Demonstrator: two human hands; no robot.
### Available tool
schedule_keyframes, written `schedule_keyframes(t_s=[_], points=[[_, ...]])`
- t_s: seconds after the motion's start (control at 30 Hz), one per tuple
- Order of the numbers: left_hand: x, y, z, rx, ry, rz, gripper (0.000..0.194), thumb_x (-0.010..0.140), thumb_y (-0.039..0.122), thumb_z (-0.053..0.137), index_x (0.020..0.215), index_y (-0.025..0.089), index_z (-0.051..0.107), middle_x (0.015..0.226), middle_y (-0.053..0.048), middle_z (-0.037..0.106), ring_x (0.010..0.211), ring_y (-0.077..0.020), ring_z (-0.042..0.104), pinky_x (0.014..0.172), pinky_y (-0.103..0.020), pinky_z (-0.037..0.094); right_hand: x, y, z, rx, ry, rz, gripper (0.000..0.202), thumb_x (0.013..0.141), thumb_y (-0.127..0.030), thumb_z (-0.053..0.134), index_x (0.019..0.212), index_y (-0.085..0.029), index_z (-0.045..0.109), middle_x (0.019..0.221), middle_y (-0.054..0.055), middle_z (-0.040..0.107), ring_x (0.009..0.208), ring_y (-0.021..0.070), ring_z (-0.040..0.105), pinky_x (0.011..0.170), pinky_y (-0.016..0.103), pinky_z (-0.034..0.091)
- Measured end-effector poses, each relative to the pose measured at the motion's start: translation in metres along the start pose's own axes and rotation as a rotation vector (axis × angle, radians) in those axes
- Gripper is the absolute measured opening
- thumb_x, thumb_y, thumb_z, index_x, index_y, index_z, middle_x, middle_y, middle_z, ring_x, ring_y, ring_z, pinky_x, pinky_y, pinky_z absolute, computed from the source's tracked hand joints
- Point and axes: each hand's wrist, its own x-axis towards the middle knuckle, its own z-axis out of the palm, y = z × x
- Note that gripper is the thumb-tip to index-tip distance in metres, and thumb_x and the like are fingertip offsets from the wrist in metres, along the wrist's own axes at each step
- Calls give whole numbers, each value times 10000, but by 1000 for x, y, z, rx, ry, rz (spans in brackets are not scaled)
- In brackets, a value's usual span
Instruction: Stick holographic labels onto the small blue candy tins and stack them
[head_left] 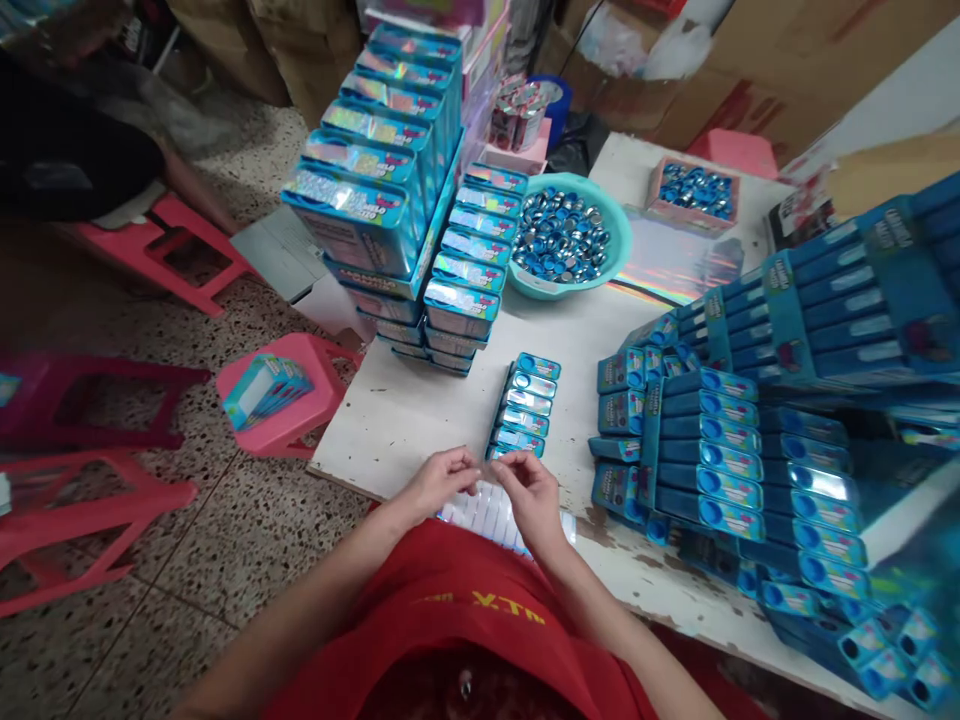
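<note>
My left hand (444, 480) and my right hand (531, 492) almost meet at the table's front edge, thumb and fingers of each pinched together. Whatever is between the fingertips is too small to make out. Beneath them lies a whitish, shiny sheet (480, 512) marked off in strips, partly covered by the hands. Just beyond my fingers stands a short row of narrow blue boxes (529, 402) with shiny tops; the nearest is partly hidden by my right hand. One box near the far end has a pale round spot on its top.
Tall stacks of blue boxes (352, 215) rise at the back left. Behind the row sits a turquoise basin (619, 240) of blue and silver caps, with a smaller box (694, 195) of them beyond. More blue boxes (705, 450) crowd the right. A pink stool (300, 400) stands left; a person sits farther back.
</note>
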Motion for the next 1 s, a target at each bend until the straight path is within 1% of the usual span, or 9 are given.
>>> schedule_keyframes(t_s=[0.1, 0.27, 0.33, 0.43, 0.53, 0.63, 0.83, 0.93, 1.0], points=[[23, 20, 6, 140, 89, 47, 229, 754, 391, 510, 727, 164, 533, 535, 35, 498, 531, -104, 481, 554, -215, 378, 22, -6, -6, -9, 134, -19, 246, 711, -414, 649, 754, -179, 590, 678, 1, 614, 629, 137, 548, 619, 268, 444], [80, 70, 7, 567, 189, 206, 201, 816, 279, 450, 972, 195, 547, 599, 37, 530, 587, -130, 514, 592, -221, 371, 73, -13, -21, -249, 372, -154, 264, 709, -440, 621, 731, -178, 629, 715, 14, 601, 700, 161, 501, 694, 297, 410], [98, 86, 7, 784, 237, 220, 208, 848, 244, 412, 1023, 214, 522, 682, 14, 582, 664, -151, 553, 639, -229, 372, 93, -15, -25, -338, 441, -190, 242, 700, -421, 624, 706, -181, 649, 774, 36, 596, 770, 183, 495, 759, 324, 393], [116, 97, 9, 992, 245, 186, 247, 884, 223, 348, 1091, 216, 482, 741, -17, 611, 740, -180, 588, 672, -241, 370, 114, -14, -28, -373, 497, -143, 185, 672, -365, 641, 680, -182, 666, 816, 56, 564, 826, 211, 487, 813, 354, 378], [127, 96, 9, 1053, 232, 173, 270, 891, 221, 325, 1129, 204, 451, 743, -34, 613, 750, -201, 598, 668, -253, 369, 126, -10, -27, -340, 517, -67, 140, 646, -316, 654, 672, -179, 666, 841, 62, 537, 845, 222, 486, 837, 365, 381], [136, 89, 7, 1015, 236, 162, 265, 877, 212, 344, 1119, 206, 452, 750, -32, 608, 749, -200, 594, 675, -256, 376, 132, -5, -25, -311, 525, -55, 112, 643, -284, 647, 671, -177, 656, 874, 60, 517, 851, 214, 496, 846, 350, 393], [156, 61, 5, 641, 256, 85, 236, 826, 261, 479, 1049, 187, 496, 770, -10, 624, 726, -162, 579, 691, -246, 417, 136, 4, -25, -319, 570, -52, 109, 631, -266, 642, 613, -188, 568, 865, 52, 502, 832, 198, 515, 843, 322, 405], [156, 50, 3, 525, 307, -4, 315, 780, 304, 563, 1059, 162, 533, 859, -59, 659, 812, -193, 604, 728, -274, 437, 136, 5, -28, -303, 542, -21, 153, 654, -310, 621, 721, -185, 562, 888, 50, 517, 783, 183, 517, 771, 309, 423], [150, 46, 5, 472, 349, 5, 363, 836, 361, 489, 1136, 161, 523, 1003, -92, 656, 937, -202, 598, 785, -284, 443, 136, 5, -30, -308, 532, 0, 280, 632, -369, 649, 813, -187, 536, 881, 39, 533, 748, 176, 516, 713, 298, 425]])
